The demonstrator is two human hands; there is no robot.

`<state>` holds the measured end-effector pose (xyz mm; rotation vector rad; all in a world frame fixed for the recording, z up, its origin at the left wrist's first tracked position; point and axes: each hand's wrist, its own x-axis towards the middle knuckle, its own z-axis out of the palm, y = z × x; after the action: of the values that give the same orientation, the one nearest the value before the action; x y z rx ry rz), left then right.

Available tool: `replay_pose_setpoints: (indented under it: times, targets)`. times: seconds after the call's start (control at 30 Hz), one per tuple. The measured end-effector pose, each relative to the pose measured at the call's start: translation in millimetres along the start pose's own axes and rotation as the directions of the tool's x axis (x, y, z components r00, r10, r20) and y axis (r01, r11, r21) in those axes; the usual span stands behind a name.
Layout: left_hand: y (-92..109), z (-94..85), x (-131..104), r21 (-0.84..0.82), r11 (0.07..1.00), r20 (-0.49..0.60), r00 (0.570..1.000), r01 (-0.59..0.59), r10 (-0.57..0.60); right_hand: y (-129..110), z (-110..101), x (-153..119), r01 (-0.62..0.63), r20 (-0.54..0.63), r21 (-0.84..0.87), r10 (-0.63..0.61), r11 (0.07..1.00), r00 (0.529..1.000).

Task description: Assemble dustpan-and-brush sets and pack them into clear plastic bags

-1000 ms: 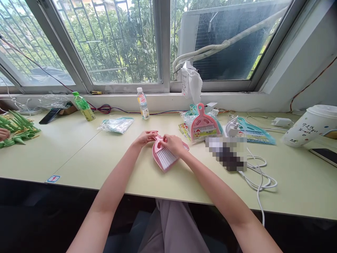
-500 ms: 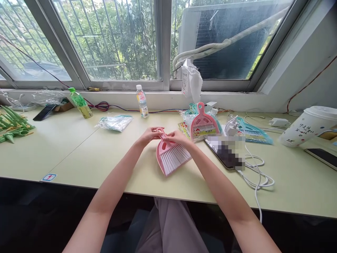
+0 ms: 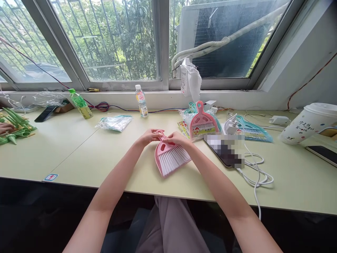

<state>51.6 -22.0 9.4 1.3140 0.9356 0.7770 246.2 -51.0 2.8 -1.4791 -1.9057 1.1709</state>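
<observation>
Your left hand (image 3: 150,136) is closed on the looped handles (image 3: 159,132), and your right hand (image 3: 179,138) grips the pink brush (image 3: 171,157) at its neck, thumb on top. The brush lies over the pink dustpan (image 3: 157,157), in from the table's (image 3: 79,158) front edge, bristles toward that edge. You would do well to line up the handles and press evenly at the neck, sparing the bristles; lopsided pressure could skew the brush. Near the back edge, the packaged set's yellow label (image 3: 204,130) and the bottle's (image 3: 142,102) are too small to read; the white cup (image 3: 305,124) carries characters you can't make out surely.
</observation>
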Motion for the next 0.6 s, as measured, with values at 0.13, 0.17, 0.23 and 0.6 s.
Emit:
replay_pose_setpoints:
  times: [0.13, 0.17, 0.23, 0.6]
  targets:
    - [0.8, 1.0, -1.0, 0.008, 1.0, -0.002, 1.0, -0.009, 0.009, -0.3, -0.2, -1.3, 0.011, -0.01, -0.007, -0.011, 1.0, 1.0]
    - [1.1, 1.4, -1.4, 0.014, 1.0, -0.004, 1.0, -0.014, 0.014, -0.7, -0.5, -1.8, 0.014, -0.018, -0.018, -0.015, 1.0, 1.0]
    - [1.7, 1.6, -1.8, 0.023, 0.999, -0.01, 1.0, -0.029, 0.029, -2.9, -0.9, -3.4, 0.024, -0.037, -0.062, -0.027, 0.998, 0.999]
    - [-12.8, -30.8, 9.4, -0.07, 0.998, -0.146, 0.989, 0.002, -0.012, -35.3, 21.0, -21.6, -0.063, -0.323, -0.58, -0.159, 0.812, 0.933]
